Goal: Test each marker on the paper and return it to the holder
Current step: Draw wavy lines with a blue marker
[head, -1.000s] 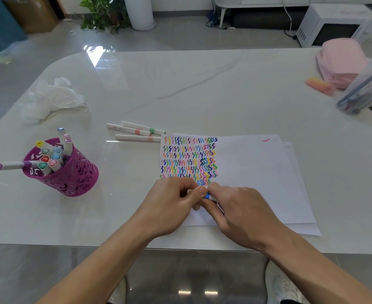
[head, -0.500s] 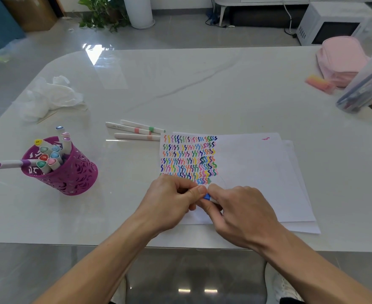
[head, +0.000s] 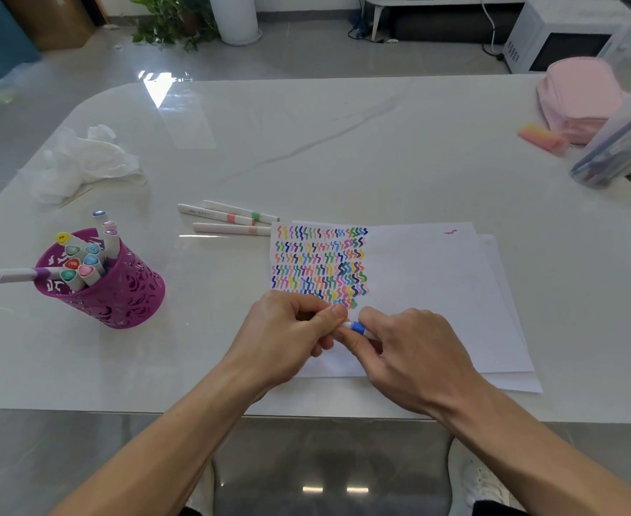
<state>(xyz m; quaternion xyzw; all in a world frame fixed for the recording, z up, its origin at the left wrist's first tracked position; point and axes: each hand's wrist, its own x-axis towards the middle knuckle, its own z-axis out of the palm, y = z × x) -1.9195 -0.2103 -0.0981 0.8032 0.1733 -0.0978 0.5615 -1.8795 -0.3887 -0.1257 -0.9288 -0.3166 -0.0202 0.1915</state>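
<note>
A white marker with a blue band (head: 355, 326) is gripped between both hands over the lower edge of the paper (head: 429, 292). My left hand (head: 288, 337) pinches one end and my right hand (head: 407, 351) pinches the other; most of the marker is hidden by fingers. The paper carries rows of coloured squiggles (head: 319, 262) on its left part. A purple cut-out holder (head: 120, 292) with several markers stands at the left, tilted, with a purple marker (head: 16, 274) sticking out sideways. Three white markers (head: 228, 219) lie on the table beyond the paper.
A crumpled white tissue (head: 83, 162) lies far left. At the right are a pink pouch (head: 578, 95), an orange-pink eraser (head: 541, 138) and a clear container of pens (head: 619, 143). The table's front edge (head: 83, 409) runs just below my wrists.
Both hands stay together on the blue-banded marker with only small finger shifts; nothing else on the table has moved.
</note>
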